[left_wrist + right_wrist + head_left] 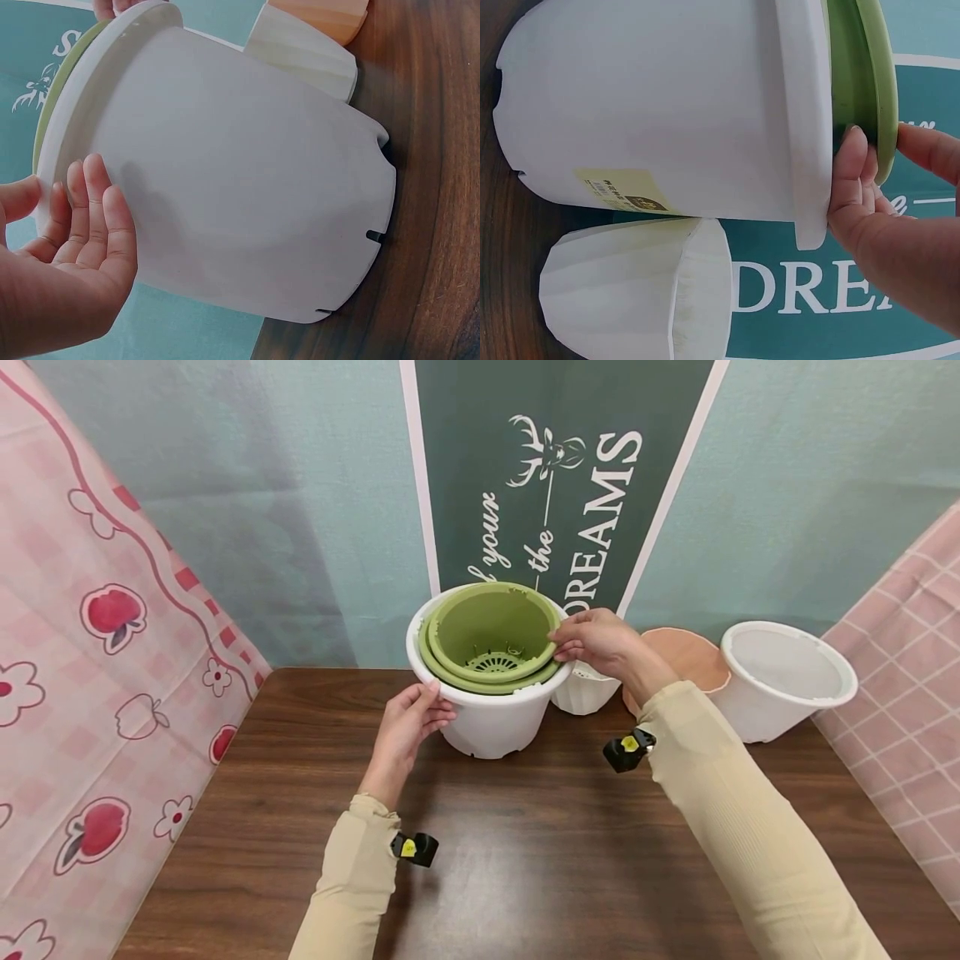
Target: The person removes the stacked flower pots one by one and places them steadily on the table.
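A large white flower pot (491, 727) stands upright near the back of the table, with two green pots nested inside it. The inner green pot (491, 622) sits a little higher than the outer green pot (450, 672). My left hand (408, 722) holds the white pot's rim at the front left, thumb on top and fingers below. At the right side, my right hand (600, 643) pinches the rim of the inner green pot between thumb and fingers. In the right wrist view, that green rim (885, 90) stands out above the white one.
Just right of the large pot stands a small white fluted pot (585, 689). Beyond it are an orange pot (686, 656) and another white pot (772, 710). A printed cloth (300, 510) hangs behind the wooden table (510, 843); pink curtains (112, 693) flank it.
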`<state>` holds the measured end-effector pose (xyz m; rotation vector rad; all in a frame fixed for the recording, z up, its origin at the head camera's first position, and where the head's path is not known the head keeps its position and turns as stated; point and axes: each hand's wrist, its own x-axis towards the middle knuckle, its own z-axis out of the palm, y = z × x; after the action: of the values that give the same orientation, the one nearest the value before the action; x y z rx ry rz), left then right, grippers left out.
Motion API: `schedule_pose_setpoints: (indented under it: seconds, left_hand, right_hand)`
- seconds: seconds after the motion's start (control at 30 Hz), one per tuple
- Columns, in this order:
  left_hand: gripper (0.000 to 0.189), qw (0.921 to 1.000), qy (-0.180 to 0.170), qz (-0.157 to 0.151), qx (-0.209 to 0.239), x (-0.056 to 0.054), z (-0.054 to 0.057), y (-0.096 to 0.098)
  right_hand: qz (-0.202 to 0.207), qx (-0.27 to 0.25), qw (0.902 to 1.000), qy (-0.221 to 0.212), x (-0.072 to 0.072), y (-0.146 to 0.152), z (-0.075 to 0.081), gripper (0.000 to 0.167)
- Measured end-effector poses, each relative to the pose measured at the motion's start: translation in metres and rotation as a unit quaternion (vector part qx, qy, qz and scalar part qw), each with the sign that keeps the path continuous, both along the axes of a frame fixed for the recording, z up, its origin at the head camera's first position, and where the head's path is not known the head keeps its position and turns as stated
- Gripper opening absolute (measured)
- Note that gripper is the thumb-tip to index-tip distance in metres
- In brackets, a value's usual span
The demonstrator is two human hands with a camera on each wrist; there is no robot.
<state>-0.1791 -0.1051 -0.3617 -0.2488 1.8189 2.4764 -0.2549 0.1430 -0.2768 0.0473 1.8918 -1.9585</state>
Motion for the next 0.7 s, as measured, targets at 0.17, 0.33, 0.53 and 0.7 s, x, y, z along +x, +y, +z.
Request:
schedule_pose_setpoints:
  seconds: [0.17,0.33,0.53,0.7]
  left_hand:
    - [0.02,1.0,0.001,0.001,0.001,0.0004,-0.0002,0.0001]
    - [0.019,1.0,0.0,0.002,0.002,0.0004,-0.0005,0.0004]
    - [0.019,1.0,0.002,0.001,0.005,0.0003,-0.0003,0.0006]
    - [0.019,1.0,0.0,0.002,0.004,0.0003,0.0,0.0005]
  right_hand:
    - [0.009,0.004,0.9999,0.009,-0.0006,0.0002,-0.0014,0.006]
    - [0.015,0.023,0.9995,0.012,-0.0004,0.0006,-0.0011,0.007]
    - [0.021,0.035,0.9991,0.013,0.0008,0.0008,0.0015,0.013]
    - [0.029,0.034,0.9989,0.014,0.0018,0.0007,0.003,0.012]
